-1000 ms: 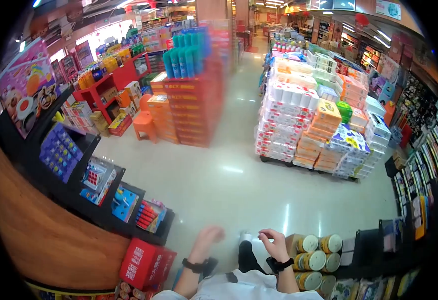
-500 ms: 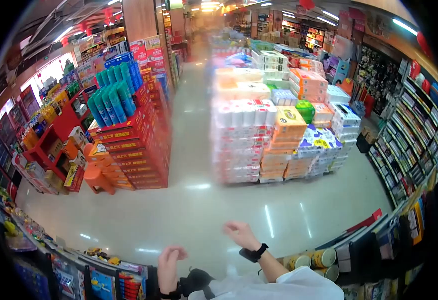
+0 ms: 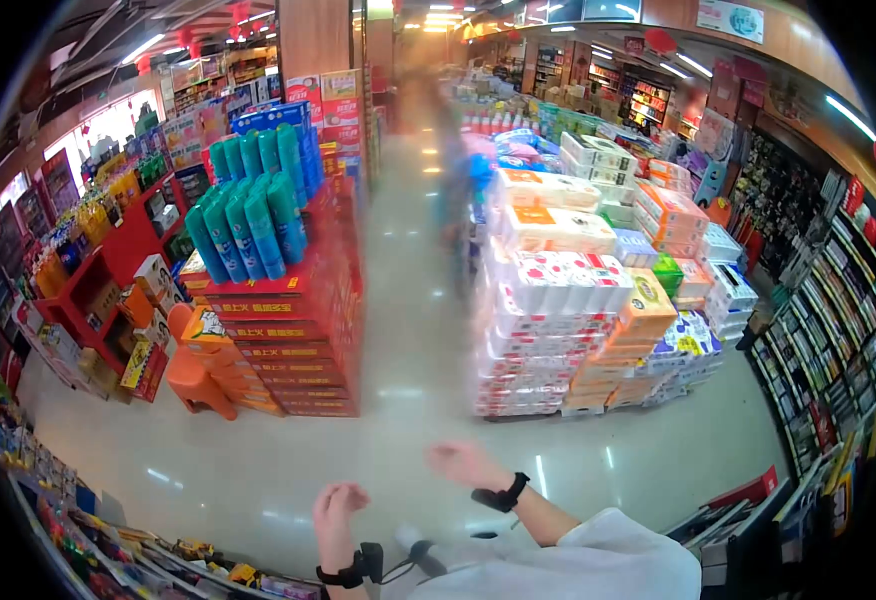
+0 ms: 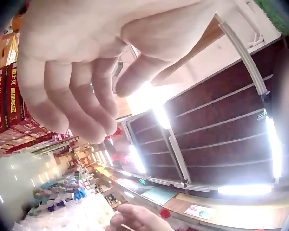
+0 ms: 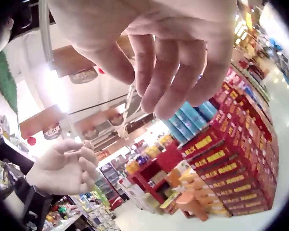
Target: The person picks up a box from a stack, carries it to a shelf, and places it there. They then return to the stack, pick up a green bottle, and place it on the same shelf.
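Over the glossy floor (image 3: 398, 430), the left hand (image 3: 338, 515) and right hand (image 3: 476, 472) hang near each other, fingers loosely bent and side by side, thumbs apart. Beyond them, red cartons (image 3: 293, 365) topped with teal cylindrical containers (image 3: 248, 225) stand on the left, packaged paper rolls (image 3: 558, 290) on the right.

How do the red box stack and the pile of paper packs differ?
The red box stack is mostly red with yellow lettering, while the pile of paper packs mixes white, orange and green. The red box stack carries teal containers; the pile of paper packs has an uneven top of stacked packs. Both flank the aisle.
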